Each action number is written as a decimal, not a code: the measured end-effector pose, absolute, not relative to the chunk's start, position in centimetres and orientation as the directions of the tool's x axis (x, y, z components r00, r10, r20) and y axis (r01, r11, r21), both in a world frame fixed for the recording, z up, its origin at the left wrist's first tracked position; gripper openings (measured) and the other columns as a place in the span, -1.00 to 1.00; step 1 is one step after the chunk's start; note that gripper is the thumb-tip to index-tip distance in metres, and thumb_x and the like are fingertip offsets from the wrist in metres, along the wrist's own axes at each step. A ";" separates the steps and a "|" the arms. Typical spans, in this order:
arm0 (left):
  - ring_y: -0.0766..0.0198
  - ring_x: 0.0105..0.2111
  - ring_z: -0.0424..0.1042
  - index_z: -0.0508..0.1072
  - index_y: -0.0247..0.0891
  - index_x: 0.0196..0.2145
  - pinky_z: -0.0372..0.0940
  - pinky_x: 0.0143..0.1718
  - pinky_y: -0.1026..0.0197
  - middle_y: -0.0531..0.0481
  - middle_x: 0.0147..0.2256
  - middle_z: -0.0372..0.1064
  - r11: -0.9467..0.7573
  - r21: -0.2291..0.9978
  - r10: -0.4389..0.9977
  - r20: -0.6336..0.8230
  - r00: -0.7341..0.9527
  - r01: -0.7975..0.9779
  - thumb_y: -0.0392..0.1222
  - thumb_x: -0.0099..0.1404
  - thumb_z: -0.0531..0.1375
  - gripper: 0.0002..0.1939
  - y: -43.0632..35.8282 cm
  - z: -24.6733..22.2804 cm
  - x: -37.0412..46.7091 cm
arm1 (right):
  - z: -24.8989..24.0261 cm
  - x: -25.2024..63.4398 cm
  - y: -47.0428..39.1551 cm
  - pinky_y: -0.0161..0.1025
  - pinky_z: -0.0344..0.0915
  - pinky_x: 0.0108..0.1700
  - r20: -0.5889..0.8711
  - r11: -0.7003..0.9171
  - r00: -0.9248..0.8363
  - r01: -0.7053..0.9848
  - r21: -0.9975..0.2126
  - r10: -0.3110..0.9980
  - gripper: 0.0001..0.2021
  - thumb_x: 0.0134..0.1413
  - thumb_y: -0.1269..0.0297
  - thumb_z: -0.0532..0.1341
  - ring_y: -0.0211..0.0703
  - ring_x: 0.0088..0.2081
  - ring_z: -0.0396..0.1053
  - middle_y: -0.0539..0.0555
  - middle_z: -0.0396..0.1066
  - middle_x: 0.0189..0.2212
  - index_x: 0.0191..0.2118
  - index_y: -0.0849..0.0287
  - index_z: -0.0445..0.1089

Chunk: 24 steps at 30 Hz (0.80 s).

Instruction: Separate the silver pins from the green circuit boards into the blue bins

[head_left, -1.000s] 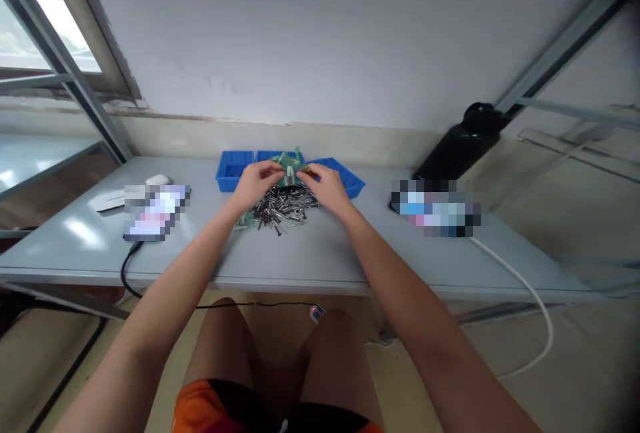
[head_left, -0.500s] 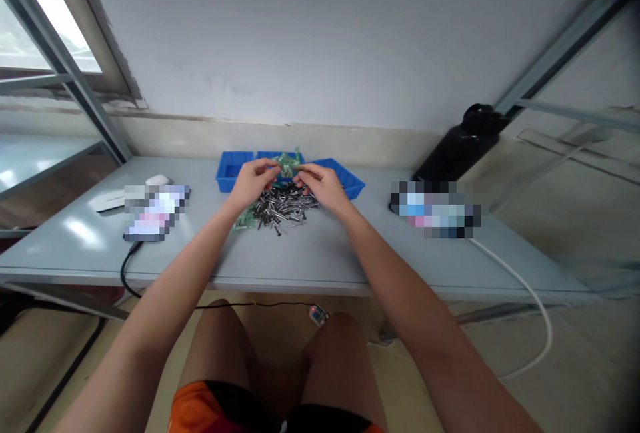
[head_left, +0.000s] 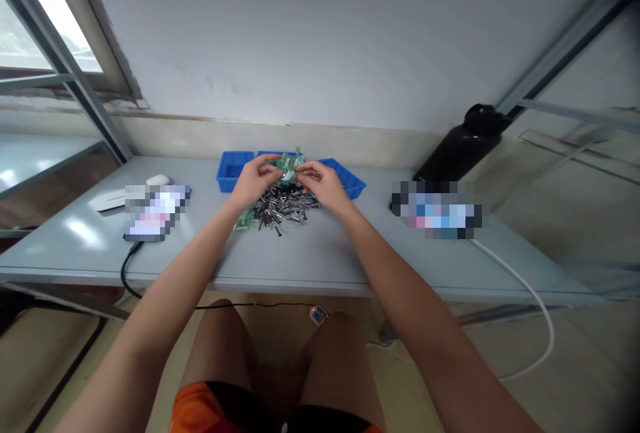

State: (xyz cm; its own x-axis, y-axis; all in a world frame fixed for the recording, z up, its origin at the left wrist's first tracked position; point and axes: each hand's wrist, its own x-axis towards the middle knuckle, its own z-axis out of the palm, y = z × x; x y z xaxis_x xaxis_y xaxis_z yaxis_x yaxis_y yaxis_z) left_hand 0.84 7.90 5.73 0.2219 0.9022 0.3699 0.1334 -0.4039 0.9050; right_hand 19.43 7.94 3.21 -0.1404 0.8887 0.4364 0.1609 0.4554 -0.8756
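Note:
Between my two hands is a crinkled green, see-through plastic bag (head_left: 290, 165), held above a pile of dark and silver screws (head_left: 285, 206). My left hand (head_left: 256, 180) pinches the bag's left side, and my right hand (head_left: 323, 183) grips its right side. Pale, small pieces show in or through the plastic; they are too small to name. Behind the hands stand a left blue tray (head_left: 227, 183), a middle one mostly hidden by the bag, and a right blue tray (head_left: 353, 183). More green plastic (head_left: 244, 220) lies at the pile's left edge.
On the left of the desk (head_left: 300, 260) are a phone (head_left: 157, 213) with a black cable and a white case (head_left: 158, 180). Toward the right lie a second phone (head_left: 440, 213) with a white cable and a leaning black bottle (head_left: 457, 150). Metal frame posts rise at both sides.
The green plastic between my hands is spread wider and faces me more. My fingers have shifted slightly on it. The screw pile and the trays look the same.

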 end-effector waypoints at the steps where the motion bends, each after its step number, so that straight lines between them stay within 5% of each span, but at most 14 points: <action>1: 0.32 -0.48 0.43 0.38 -0.32 -0.02 0.33 -0.47 0.30 0.00 -0.45 0.45 -0.402 0.907 0.903 0.369 0.220 0.127 -0.30 0.16 0.27 -0.59 8.0 5.7 0.8 | 3.1 19.4 8.0 -0.26 0.35 -0.46 0.432 0.451 -0.135 0.174 -0.875 0.892 -0.79 -0.05 0.14 0.25 -0.17 -0.37 0.41 0.00 0.40 -0.43 -0.27 0.09 0.34; 4: 0.32 -0.49 0.41 0.35 -0.34 0.02 0.33 -0.45 0.28 0.01 -0.46 0.45 -0.399 0.909 0.903 0.367 0.225 0.118 -0.28 0.12 0.30 -0.51 8.1 5.6 0.7 | 3.1 19.5 8.1 -0.21 0.36 -0.40 0.465 0.479 -0.120 0.274 -0.834 0.877 -0.82 -0.01 0.17 0.24 -0.15 -0.36 0.40 0.02 0.41 -0.40 -0.27 0.10 0.33; 10: 0.34 -0.47 0.39 0.46 -0.39 -0.21 0.31 -0.41 0.27 -0.01 -0.46 0.44 -0.470 0.871 0.852 0.405 0.331 0.144 -0.24 0.14 0.27 -0.75 7.7 5.4 0.9 | 3.7 19.4 7.3 -0.07 0.34 -0.08 0.608 0.610 -0.166 0.444 -0.656 0.776 -0.80 0.07 0.11 0.21 -0.10 -0.18 0.39 0.11 0.42 -0.21 -0.30 0.11 0.45; 14: 0.32 -0.38 0.42 0.47 -0.36 -0.23 0.33 -0.27 0.23 -0.03 -0.40 0.47 -0.564 0.811 0.794 0.481 0.372 0.157 -0.25 0.16 0.24 -0.80 7.4 5.5 1.1 | 3.8 18.8 6.7 -0.14 0.40 -0.22 0.477 0.532 -0.243 0.279 -0.800 0.845 -0.68 0.05 0.00 0.21 -0.11 -0.21 0.41 0.09 0.45 -0.22 -0.17 0.11 0.43; 18: 0.25 -0.27 0.44 0.49 -0.34 -0.28 0.33 -0.17 0.18 -0.08 -0.28 0.49 -0.628 0.745 0.755 0.515 0.405 0.225 -0.24 0.22 0.19 -0.86 7.4 5.5 1.2 | 3.8 18.6 6.6 -0.21 0.40 -0.37 0.436 0.481 -0.223 0.222 -0.848 0.872 -0.70 0.03 0.01 0.21 -0.17 -0.34 0.40 0.05 0.44 -0.34 -0.24 0.14 0.42; 24: 0.29 -0.33 0.39 0.44 -0.31 -0.13 0.32 -0.24 0.20 -0.08 -0.22 0.42 -0.577 0.735 0.816 0.543 0.199 0.356 -0.23 0.20 0.22 -0.73 8.3 5.2 0.7 | 4.0 19.1 7.2 -0.22 0.37 -0.45 0.442 0.467 -0.154 0.231 -0.854 0.884 -0.77 0.02 0.07 0.20 -0.23 -0.48 0.33 0.00 0.36 -0.48 -0.38 0.15 0.38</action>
